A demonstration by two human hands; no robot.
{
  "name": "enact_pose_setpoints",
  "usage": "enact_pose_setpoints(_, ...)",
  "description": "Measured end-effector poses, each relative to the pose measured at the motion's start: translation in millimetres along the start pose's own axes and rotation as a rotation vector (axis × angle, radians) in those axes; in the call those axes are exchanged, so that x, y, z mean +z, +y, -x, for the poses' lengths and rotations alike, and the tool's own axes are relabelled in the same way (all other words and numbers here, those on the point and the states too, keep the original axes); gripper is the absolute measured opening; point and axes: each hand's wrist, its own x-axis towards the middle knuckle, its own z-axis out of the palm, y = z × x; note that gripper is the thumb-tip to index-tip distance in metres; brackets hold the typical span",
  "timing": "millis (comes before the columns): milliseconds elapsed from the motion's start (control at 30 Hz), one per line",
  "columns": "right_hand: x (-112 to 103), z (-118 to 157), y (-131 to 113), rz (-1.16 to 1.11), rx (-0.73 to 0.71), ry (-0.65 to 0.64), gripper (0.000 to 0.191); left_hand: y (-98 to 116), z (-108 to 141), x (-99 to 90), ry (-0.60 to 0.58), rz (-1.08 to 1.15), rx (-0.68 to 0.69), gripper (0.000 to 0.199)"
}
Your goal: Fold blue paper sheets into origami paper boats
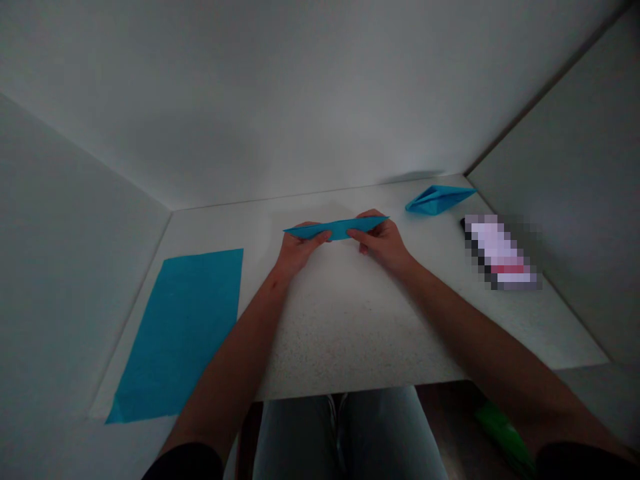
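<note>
As fingers pinch it, folded paper lies between — pointed ends protruding.

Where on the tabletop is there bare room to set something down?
Bare: tabletop from the held blue strip to the near edge, between left forearm and right forearm; also far left, between blue sheet and back wall. Crowded: right side, with folded blue shape and pixelated device.

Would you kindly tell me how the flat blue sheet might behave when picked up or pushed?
The flat blue sheet looks thin and paper-like, so it would probably be light and bend when lifted. Lying flat on the table, it would likely slide rather than tip.
</note>
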Motion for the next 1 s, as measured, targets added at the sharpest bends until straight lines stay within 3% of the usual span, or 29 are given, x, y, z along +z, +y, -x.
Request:
enact_pose_setpoints(133, -2, 2, 1, 0.059, 0.031, -0.003, 0.058, -9, -3, -2.7, 0.14, 0.024, -0.002, 0.053)
enact_pose_setpoints(267, -4, 0, 6, 0.087, 0.061, 0.027, 0.069, -18, -6, -5.1, 0.281, 0.062, -0.016, 0.06)
enact_pose_setpoints(467, -9, -4, 13, 0.16, -0.004, 0.143, 0.072, -15, -9, -6.1, 0.282, 0.093, 0.055, 0.06)
enact_pose_setpoints(600, -15, -5, 8, 0.23, -0.146, 0.175, 0.056, -12, -11, -7.7, 0.309, 0.095, 0.067, 0.059)
enact_pose_setpoints(767, -26, -3, -3, 0.55, -0.42, 0.272, 0.052, -12, -7, -2.9, 0.237, 0.034, 0.067, 0.056)
enact_pose_setpoints(1000, -24, 1, -2, 1.011, -0.615, 0.154, 0.022, -1, 1, 3.5, 0.048, -0.045, 0.137, 0.053)
